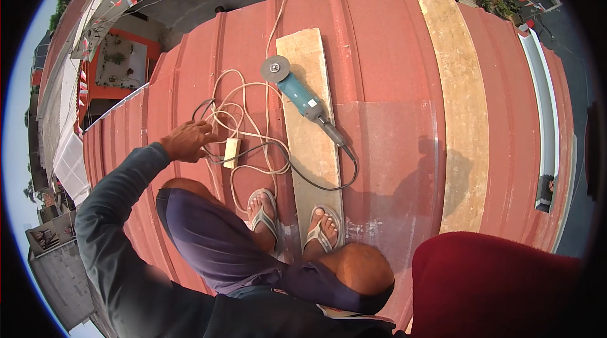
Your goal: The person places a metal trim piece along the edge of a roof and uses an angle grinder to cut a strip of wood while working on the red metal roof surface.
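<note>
My left hand has its fingers curled closed around a black power cord, beside a cream extension socket. What sits between the fingertips is partly hidden. A pale extension cable lies in tangled loops around the socket. Farther off, a teal angle grinder with a grey disc rests on a wooden plank. The black cord curves from the grinder's tail back toward my left hand. My right hand is out of the picture.
Ribbed red roofing spreads under me. My sandalled feet are on the near end of the plank and beside it. A longer board and a white metal channel lie to the right. Dark red fabric fills the lower right.
</note>
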### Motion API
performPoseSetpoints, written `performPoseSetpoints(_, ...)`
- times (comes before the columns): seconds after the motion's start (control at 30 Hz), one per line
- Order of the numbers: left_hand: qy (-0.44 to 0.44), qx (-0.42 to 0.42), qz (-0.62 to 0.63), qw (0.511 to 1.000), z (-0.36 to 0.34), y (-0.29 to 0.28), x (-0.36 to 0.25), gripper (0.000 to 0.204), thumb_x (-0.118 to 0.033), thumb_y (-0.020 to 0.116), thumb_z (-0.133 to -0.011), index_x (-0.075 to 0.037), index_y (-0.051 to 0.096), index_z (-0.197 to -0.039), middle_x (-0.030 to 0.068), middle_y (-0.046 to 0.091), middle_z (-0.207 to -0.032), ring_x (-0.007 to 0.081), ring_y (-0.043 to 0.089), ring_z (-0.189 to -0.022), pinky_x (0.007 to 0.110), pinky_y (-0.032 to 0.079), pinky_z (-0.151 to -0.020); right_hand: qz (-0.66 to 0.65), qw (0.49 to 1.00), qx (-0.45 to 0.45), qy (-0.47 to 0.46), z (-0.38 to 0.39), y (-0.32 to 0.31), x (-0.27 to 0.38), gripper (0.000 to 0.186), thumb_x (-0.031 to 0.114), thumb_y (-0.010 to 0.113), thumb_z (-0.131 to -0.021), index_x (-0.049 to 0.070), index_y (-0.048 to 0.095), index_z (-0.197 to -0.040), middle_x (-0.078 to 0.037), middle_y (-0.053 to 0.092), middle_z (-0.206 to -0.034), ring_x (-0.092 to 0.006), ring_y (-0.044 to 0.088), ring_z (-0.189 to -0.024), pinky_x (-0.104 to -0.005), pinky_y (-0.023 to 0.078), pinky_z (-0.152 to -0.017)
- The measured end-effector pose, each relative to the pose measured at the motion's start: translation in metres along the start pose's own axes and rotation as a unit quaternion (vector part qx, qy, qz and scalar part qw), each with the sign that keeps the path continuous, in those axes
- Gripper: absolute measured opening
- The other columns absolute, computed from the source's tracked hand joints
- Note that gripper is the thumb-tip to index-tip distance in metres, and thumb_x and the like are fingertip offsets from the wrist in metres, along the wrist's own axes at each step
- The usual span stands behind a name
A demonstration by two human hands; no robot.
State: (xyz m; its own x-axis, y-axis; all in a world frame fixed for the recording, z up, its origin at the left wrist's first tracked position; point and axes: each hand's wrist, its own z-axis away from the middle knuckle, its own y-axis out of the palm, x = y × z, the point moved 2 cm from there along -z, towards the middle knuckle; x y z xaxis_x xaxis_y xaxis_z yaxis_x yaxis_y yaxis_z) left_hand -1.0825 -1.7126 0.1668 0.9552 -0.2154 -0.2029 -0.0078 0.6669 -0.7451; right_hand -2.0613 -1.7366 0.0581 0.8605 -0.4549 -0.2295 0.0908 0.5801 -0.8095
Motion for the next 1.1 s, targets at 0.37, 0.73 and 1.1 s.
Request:
performPoseSetpoints(0.37, -0.171, -0.097, 0.157, 0.968, 0.069, 0.133, 0.044, 0.043, -0.02, 0.075, -0.077, -0.012, 0.065, -0.118, 0.0126, 0.062, -0.096, 0.033, 0.062, -0.094, 0.043, 0.051, -0.08, 0.172, 0.979, 0.109, 0.017, -0.051, -0.006, 0.001, 0.055, 0.049, 0.067, -0.084, -0.003, 0.069, -0.101, -0.029, 0.067, -0.097, -0.036, 0.067, -0.094, -0.0436, 0.049, -0.083)
performPoseSetpoints(0.73, -0.126, -0.097, 0.241, 0.957, 0.045, 0.166, 0.043, 0.046, -0.019, 0.075, -0.076, -0.012, 0.063, -0.119, 0.0145, 0.061, -0.094, 0.0318, 0.06, -0.092, 0.042, 0.05, -0.076, -0.116, 0.985, -0.126, -0.037, -0.127, -0.053, 0.269, 0.083, 0.059, 0.052, -0.091, 0.0, 0.037, -0.146, -0.03, 0.04, -0.146, -0.0412, 0.04, -0.135, -0.0442, 0.031, -0.114)
performPoseSetpoints(1.1, -0.298, -0.071, 0.235, 0.922, 0.07, 0.146, -0.015, 0.049, -0.028, 0.07, -0.085, -0.009, 0.058, -0.128, 0.0201, 0.065, -0.104, 0.0365, 0.067, -0.09, 0.046, 0.051, -0.078, -0.226, 0.943, -0.211, -0.122, -0.112, -0.039, 0.267, 0.056, 0.047, 0.04, -0.099, -0.002, 0.06, -0.118, -0.032, 0.063, -0.106, -0.0496, 0.057, -0.106, -0.0512, 0.045, -0.091)
